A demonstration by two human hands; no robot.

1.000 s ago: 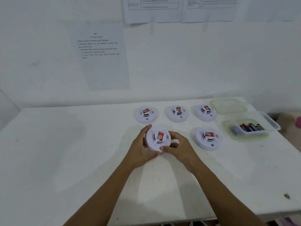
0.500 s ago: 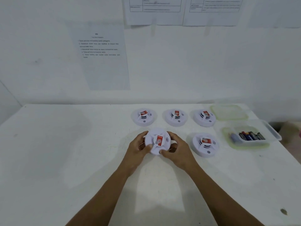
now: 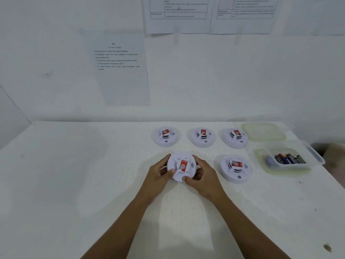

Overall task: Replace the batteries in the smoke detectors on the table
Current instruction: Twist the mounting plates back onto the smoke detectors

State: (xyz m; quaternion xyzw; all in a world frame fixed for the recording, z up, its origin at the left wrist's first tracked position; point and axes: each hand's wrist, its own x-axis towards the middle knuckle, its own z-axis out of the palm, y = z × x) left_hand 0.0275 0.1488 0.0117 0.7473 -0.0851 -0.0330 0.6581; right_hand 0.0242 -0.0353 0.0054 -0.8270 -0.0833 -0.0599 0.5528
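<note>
Between the two hands, near the middle of the white tabletop [image 3: 74, 184], is a round white plastic smoke detector [image 3: 182, 166] with a red label on its raised centre. The left hand [image 3: 158, 176] grips its left rim, fingers curled round the far edge and thumb laid on the top face. The right hand [image 3: 202, 181] grips the right rim in the same way, with its thumb pressed to the near edge. Whether the detector rests on the surface or is raised a little off it cannot be told.

Just to the right, apart from the right hand, a second white detector [image 3: 235, 168] lies flat with its label up. Beyond the hands, three more white detectors stand in a row along the far side: left [image 3: 165, 136], middle [image 3: 202, 137] and right [image 3: 235, 137], each apart from its neighbours.

Farther right, a clear rectangular plastic container [image 3: 315, 156] holds several cylindrical batteries [image 3: 289, 158] lying side by side. Its pale translucent lid [image 3: 264, 131] lies flat behind it, near the far right corner.

On the white wall behind hang a printed paper sheet [image 3: 119, 71] and, higher up, two sheets with tables [image 3: 179, 14], cut off by the top edge. A small dark mark [image 3: 327, 247] shows near the tabletop's near right edge.
</note>
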